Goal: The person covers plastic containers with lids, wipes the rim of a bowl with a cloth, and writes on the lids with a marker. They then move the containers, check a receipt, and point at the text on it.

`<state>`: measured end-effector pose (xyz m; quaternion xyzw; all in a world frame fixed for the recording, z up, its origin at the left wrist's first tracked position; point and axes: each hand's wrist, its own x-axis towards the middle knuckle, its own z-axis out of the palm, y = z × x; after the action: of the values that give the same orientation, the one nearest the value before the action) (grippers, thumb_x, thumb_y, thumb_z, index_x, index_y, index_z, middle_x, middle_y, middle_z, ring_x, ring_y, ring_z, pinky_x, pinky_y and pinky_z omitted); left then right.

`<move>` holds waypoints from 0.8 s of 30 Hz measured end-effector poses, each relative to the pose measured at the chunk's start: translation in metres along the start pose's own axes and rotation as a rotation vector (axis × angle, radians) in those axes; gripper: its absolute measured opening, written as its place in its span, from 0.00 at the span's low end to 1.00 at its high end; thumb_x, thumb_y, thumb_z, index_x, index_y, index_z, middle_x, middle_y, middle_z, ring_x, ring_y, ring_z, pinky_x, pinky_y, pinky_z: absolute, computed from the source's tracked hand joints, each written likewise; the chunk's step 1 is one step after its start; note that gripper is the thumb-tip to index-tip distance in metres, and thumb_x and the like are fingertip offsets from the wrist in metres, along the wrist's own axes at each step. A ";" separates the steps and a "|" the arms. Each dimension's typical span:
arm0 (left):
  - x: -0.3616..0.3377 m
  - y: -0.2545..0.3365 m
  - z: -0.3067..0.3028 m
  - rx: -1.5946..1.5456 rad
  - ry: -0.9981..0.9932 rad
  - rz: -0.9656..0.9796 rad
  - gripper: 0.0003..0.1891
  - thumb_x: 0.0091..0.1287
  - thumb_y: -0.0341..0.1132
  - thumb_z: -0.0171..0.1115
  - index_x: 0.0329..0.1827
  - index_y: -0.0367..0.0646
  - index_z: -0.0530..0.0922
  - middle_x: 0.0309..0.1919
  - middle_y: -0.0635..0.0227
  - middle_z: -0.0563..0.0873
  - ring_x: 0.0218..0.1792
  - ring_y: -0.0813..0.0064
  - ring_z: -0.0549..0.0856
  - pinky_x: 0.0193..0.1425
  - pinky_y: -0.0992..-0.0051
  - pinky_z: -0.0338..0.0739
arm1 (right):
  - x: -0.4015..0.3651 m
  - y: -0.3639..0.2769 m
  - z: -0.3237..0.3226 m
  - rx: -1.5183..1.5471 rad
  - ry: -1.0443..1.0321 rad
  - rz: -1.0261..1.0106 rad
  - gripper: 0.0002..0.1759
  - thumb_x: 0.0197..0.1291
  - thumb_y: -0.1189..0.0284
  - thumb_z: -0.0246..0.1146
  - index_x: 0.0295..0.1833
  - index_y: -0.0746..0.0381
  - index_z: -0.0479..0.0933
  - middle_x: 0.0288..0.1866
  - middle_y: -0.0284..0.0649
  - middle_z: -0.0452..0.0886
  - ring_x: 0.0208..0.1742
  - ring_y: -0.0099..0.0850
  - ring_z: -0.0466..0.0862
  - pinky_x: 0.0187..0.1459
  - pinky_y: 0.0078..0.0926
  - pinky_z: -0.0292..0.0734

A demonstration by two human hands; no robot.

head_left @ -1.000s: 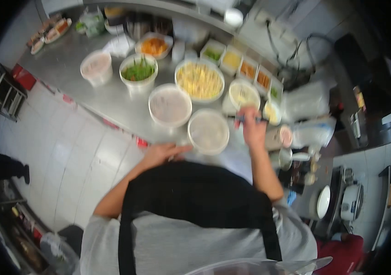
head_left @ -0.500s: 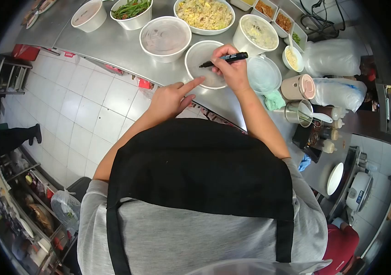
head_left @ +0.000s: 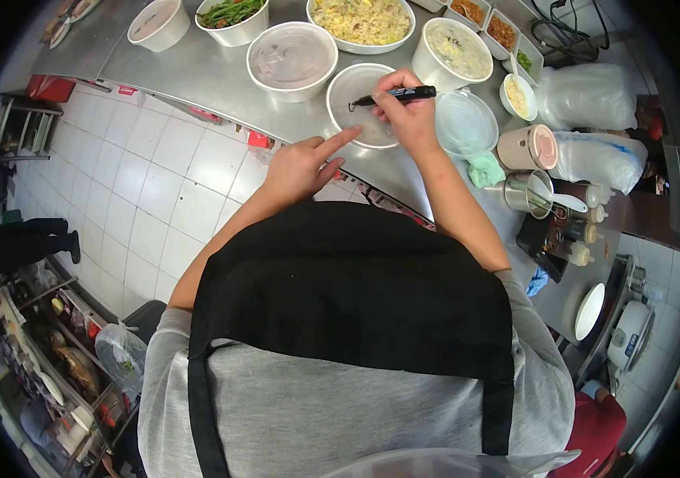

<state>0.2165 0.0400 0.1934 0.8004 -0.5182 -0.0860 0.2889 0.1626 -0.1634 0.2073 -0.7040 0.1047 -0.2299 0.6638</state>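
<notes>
Black marker clamped in the right hand, tip on a lidded tub at the steel counter's near edge. Holding nothing, the left hand points one finger to the rim. Bracing there should keep strokes steady.

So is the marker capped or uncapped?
Uncapped: the marker in the right hand shows its bare tip, pointing down at the container lid.

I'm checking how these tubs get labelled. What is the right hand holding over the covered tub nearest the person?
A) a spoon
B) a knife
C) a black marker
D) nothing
C: the right hand grips a black marker with its tip down on the lid, while the left hand stretches its forefinger to the lid's near rim.
</notes>
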 end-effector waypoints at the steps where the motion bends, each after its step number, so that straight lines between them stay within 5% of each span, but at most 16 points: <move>1: 0.000 0.000 0.000 0.009 -0.011 -0.007 0.31 0.60 0.35 0.63 0.67 0.67 0.67 0.26 0.64 0.80 0.25 0.60 0.81 0.30 0.64 0.76 | 0.000 0.000 0.000 -0.006 -0.019 0.000 0.05 0.55 0.77 0.63 0.33 0.62 0.72 0.27 0.32 0.77 0.24 0.17 0.77 0.24 0.14 0.70; 24: 0.002 -0.005 0.004 -0.011 0.079 0.070 0.31 0.58 0.36 0.64 0.67 0.66 0.68 0.22 0.66 0.78 0.22 0.61 0.81 0.25 0.64 0.75 | -0.001 0.009 -0.010 -0.153 0.007 -0.107 0.05 0.52 0.79 0.62 0.31 0.63 0.72 0.26 0.31 0.76 0.24 0.17 0.74 0.26 0.15 0.69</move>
<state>0.2195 0.0385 0.1870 0.7831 -0.5334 -0.0470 0.3163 0.1584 -0.1730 0.1981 -0.7565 0.0866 -0.2590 0.5942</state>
